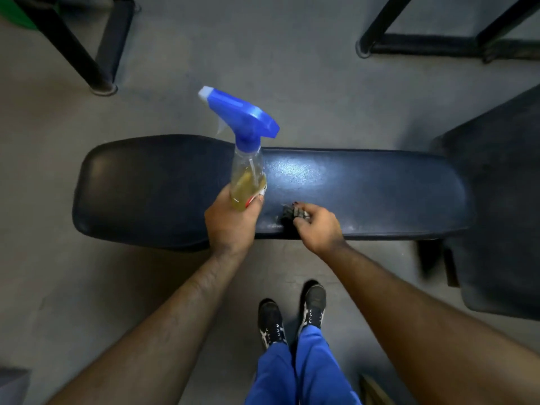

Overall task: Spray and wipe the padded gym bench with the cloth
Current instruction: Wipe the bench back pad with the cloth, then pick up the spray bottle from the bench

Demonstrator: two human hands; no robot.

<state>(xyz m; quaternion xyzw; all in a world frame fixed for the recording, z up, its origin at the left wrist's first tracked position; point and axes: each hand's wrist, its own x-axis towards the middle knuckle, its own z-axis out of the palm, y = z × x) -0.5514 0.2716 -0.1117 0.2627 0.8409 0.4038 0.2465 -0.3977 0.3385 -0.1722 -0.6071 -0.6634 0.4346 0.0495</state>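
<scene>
Head view: cloth (pixel 293 214) bunched under right hand (pixel 317 228) on bench (pixel 365 191).

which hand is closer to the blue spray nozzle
Left. The left hand grips the base of the spray bottle, directly below the blue nozzle. The right hand pinches the cloth on the bench, farther off.

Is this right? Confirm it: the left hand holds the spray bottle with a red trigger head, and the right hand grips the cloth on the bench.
Not quite. The head view shows the spray bottle has a blue trigger head, not red. The left hand does hold it, and the right hand grips the cloth on the bench.
</scene>
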